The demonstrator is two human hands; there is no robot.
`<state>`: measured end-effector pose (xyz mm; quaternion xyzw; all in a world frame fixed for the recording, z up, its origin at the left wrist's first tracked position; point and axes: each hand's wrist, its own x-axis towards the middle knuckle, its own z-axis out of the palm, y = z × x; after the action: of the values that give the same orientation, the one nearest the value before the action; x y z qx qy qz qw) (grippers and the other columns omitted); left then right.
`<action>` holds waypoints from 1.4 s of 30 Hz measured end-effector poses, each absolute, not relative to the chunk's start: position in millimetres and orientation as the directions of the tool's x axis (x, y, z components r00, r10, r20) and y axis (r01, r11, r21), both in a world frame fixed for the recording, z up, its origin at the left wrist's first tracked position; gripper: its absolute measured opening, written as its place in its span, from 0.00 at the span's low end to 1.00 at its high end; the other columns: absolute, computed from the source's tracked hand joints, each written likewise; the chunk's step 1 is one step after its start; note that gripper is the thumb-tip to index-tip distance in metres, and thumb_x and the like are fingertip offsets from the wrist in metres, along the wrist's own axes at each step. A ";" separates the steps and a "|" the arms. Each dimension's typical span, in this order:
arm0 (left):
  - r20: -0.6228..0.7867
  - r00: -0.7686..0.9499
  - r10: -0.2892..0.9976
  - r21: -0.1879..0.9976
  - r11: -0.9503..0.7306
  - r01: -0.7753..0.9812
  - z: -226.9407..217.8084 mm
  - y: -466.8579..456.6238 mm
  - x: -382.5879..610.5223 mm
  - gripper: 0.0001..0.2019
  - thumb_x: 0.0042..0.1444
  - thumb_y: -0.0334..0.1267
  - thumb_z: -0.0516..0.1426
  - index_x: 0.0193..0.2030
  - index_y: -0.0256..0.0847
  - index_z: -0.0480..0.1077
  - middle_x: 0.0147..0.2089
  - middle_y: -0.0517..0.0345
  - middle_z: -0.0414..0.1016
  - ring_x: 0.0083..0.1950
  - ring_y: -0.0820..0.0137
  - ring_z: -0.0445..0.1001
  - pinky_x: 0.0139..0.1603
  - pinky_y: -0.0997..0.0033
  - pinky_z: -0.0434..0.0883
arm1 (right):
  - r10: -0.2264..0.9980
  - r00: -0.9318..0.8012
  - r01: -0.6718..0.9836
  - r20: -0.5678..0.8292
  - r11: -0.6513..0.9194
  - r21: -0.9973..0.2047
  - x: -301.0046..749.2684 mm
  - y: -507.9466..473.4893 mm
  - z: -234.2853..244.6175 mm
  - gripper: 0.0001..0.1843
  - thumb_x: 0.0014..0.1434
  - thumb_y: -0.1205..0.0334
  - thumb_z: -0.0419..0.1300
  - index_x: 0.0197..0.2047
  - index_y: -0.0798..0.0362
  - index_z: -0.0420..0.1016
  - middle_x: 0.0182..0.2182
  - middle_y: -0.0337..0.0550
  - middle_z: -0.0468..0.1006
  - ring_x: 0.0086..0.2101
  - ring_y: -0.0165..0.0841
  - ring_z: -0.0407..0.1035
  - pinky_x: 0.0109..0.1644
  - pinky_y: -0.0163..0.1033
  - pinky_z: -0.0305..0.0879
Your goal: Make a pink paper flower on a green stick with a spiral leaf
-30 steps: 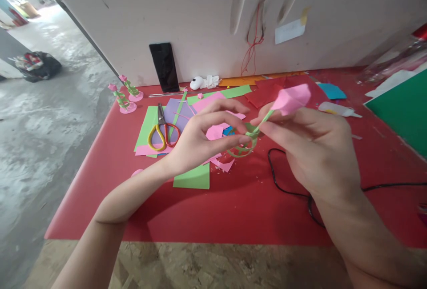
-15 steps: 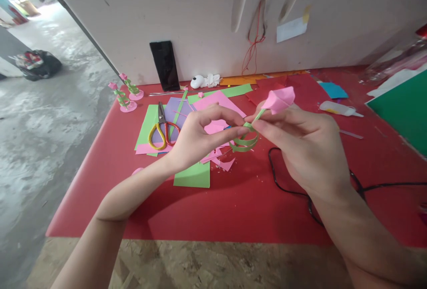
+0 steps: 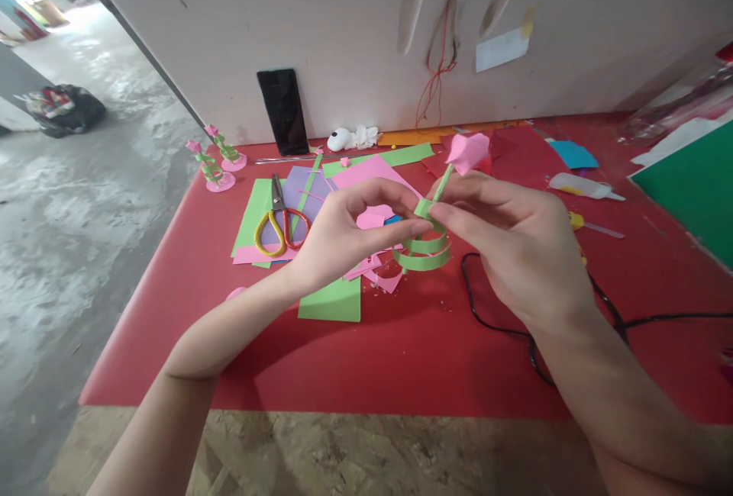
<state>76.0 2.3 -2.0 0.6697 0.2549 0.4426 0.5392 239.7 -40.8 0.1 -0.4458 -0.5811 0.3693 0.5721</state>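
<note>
A paper flower (image 3: 468, 152) with a pink folded bloom on a thin green stem is held up between my hands, leaning to the right. A green paper strip (image 3: 424, 261) coils in loops around and below the stem. My left hand (image 3: 366, 229) pinches the upper end of the coil between thumb and fingertips. With thumb and forefinger, my right hand (image 3: 507, 233) grips the stem just under the bloom. Beneath them on the red table (image 3: 366, 374) lie pink, green and purple paper sheets (image 3: 332, 301) and pink scraps.
Scissors (image 3: 280, 221) with yellow and red handles lie on the papers. Two finished-looking paper flowers (image 3: 211, 172) stand at the far left. A black phone (image 3: 282, 112) leans on the wall. On the right are a glue bottle (image 3: 581, 185), a glue gun (image 3: 578, 223) and its black cable (image 3: 658, 319).
The bloom has moved left and slightly up, and the stem is more upright. The green coil hangs wider and lower. Both hands keep their pinch.
</note>
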 end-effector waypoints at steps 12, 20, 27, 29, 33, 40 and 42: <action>0.284 0.538 0.794 0.956 -0.280 -0.091 -0.8 2.7 74.7 0.06 0.49 0.37 0.66 0.29 0.39 0.75 0.30 0.62 0.76 0.33 0.75 0.74 0.40 0.72 0.73 | 0.930 0.050 0.129 0.365 0.356 -0.926 237.1 -42.1 5.5 0.05 0.53 0.69 0.64 0.30 0.49 0.78 0.29 0.33 0.73 0.29 0.23 0.68 0.29 0.28 0.68; 0.298 0.545 0.783 0.954 -0.252 -0.160 -1.7 2.6 72.2 0.01 0.52 0.34 0.64 0.32 0.42 0.76 0.33 0.62 0.77 0.36 0.75 0.75 0.39 0.74 0.74 | 0.921 0.008 0.114 0.389 0.385 -0.916 242.4 -41.6 8.4 0.04 0.55 0.67 0.64 0.31 0.48 0.77 0.31 0.33 0.75 0.31 0.22 0.69 0.33 0.27 0.70; 0.280 0.560 0.779 0.959 -0.252 -0.129 0.3 0.9 73.2 0.07 0.49 0.40 0.66 0.30 0.41 0.74 0.31 0.62 0.77 0.36 0.74 0.75 0.41 0.71 0.75 | 0.921 0.014 0.029 0.389 0.389 -0.921 243.0 -42.9 5.9 0.05 0.55 0.68 0.64 0.32 0.47 0.78 0.31 0.31 0.76 0.30 0.21 0.69 0.33 0.28 0.69; 0.277 0.558 0.782 0.960 -0.254 -0.120 1.1 -0.1 73.4 0.07 0.48 0.39 0.67 0.30 0.41 0.74 0.30 0.62 0.76 0.35 0.73 0.75 0.41 0.70 0.75 | 0.917 0.018 0.013 0.399 0.399 -0.917 243.2 -43.6 5.6 0.06 0.55 0.69 0.64 0.32 0.46 0.78 0.32 0.31 0.76 0.31 0.21 0.70 0.34 0.28 0.69; 0.350 0.532 0.771 0.933 -0.335 -0.130 0.3 -2.2 74.4 0.07 0.46 0.32 0.68 0.31 0.41 0.74 0.29 0.64 0.76 0.33 0.75 0.75 0.41 0.72 0.75 | 0.913 0.037 -0.013 0.406 0.407 -0.913 244.1 -43.3 5.2 0.08 0.56 0.70 0.64 0.33 0.46 0.79 0.32 0.30 0.77 0.32 0.21 0.70 0.36 0.27 0.70; 0.428 0.501 0.752 0.886 -0.459 -0.067 1.3 -4.0 75.1 0.07 0.46 0.29 0.66 0.31 0.40 0.73 0.30 0.62 0.77 0.33 0.74 0.76 0.41 0.72 0.75 | 0.898 0.046 0.014 0.438 0.438 -0.899 242.1 -40.3 2.2 0.07 0.56 0.68 0.64 0.35 0.46 0.79 0.33 0.31 0.77 0.32 0.22 0.71 0.35 0.28 0.71; 0.388 0.513 0.765 0.896 -0.443 -0.016 3.4 -5.7 74.6 0.07 0.46 0.29 0.66 0.30 0.39 0.72 0.30 0.62 0.78 0.33 0.74 0.77 0.39 0.72 0.74 | 0.885 0.042 0.045 0.464 0.463 -0.885 241.5 -40.2 0.8 0.07 0.57 0.68 0.63 0.35 0.45 0.79 0.33 0.31 0.78 0.33 0.23 0.72 0.35 0.29 0.72</action>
<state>74.6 -5.7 3.4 0.7369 0.2542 0.4228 0.4623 241.5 -40.2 0.8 -0.3872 -0.6000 0.3446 0.6094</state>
